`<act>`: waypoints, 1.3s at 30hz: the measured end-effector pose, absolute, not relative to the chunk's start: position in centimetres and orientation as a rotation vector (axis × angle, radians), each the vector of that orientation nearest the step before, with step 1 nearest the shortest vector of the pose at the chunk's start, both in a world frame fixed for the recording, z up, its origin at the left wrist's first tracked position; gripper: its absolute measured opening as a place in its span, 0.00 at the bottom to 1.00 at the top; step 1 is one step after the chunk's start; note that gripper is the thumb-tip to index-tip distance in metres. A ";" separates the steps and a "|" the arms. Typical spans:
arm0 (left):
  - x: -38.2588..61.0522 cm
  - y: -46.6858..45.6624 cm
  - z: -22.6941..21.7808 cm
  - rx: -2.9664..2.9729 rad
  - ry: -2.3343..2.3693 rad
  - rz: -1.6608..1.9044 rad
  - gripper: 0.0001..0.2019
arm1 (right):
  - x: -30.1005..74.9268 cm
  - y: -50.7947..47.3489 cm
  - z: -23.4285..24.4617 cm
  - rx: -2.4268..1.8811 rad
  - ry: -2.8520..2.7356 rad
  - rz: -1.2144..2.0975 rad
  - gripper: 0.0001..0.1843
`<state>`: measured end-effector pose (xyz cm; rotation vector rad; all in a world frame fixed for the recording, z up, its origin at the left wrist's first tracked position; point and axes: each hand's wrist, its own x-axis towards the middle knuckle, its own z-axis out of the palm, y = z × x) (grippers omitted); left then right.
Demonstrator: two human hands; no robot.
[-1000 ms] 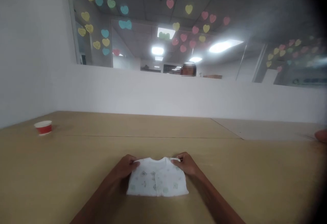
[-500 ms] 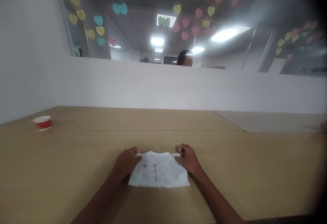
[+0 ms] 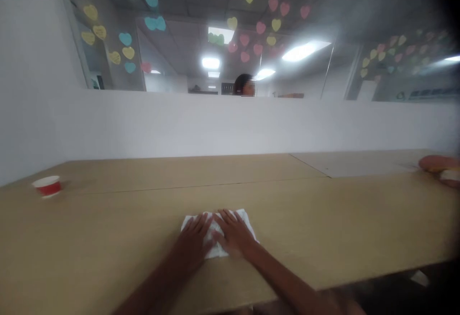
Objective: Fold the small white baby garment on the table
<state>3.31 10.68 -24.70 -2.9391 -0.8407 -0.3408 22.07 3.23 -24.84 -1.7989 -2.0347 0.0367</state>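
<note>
A small folded white baby shirt (image 3: 247, 219) lies on the light wooden table in front of me. My left hand (image 3: 194, 241) rests palm down over its left half, with the fingers stretched out. On the right half lies my right hand (image 3: 233, 233), flat too, fingers spread and pointing away from me. The two hands sit close together and cover most of the cloth. Only its corners, far edge and a strip between the hands show. Its print is mostly hidden.
A red and white paper cup (image 3: 48, 187) stands at the table's far left. Part of a reddish object (image 3: 436, 163) shows at the right edge. Behind the table (image 3: 323, 219) is a white wall (image 3: 179, 123) under glass with heart-shaped notes; a person's head (image 3: 244, 85) shows beyond.
My hands have left the shirt's shoulder corners and now lie flat on top of it, closer together. The shirt looks smaller and its neckline is out of sight. The view has turned slightly right.
</note>
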 end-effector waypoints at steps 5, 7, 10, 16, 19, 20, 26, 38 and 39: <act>0.6 13.1 -23.9 -2.904 -1.146 -0.217 0.31 | 25.4 3.2 -24.2 -2.018 -1.938 0.099 0.36; -0.3 13.9 -24.1 -2.893 -1.213 -0.197 0.31 | 26.5 2.9 -24.2 -2.151 -1.822 0.095 0.37; -0.7 14.8 -23.9 -2.849 -1.351 -0.226 0.29 | 27.5 2.5 -23.5 -2.237 -1.751 0.119 0.35; 5.4 12.6 -22.7 -2.679 -1.547 -0.327 0.28 | 23.7 5.0 -22.4 -2.094 -1.641 -0.095 0.28; 8.1 11.3 -23.6 -2.716 -1.346 -0.351 0.25 | 21.9 6.1 -23.4 -2.002 -1.801 0.021 0.29; 8.2 11.2 -24.1 -2.721 -1.292 -0.337 0.25 | 22.0 6.1 -23.8 -2.006 -1.849 0.060 0.30; 4.7 13.6 -24.9 -2.751 -1.232 -0.268 0.31 | 26.9 3.9 -24.2 -2.240 -1.837 0.069 0.32; -3.4 18.5 -23.7 -2.575 -1.724 -0.305 0.29 | 36.0 1.9 -25.3 -2.061 -1.310 0.106 0.32; -3.8 18.3 -22.9 -2.618 -1.743 -0.439 0.28 | 36.6 1.6 -25.2 -2.014 -1.234 0.059 0.34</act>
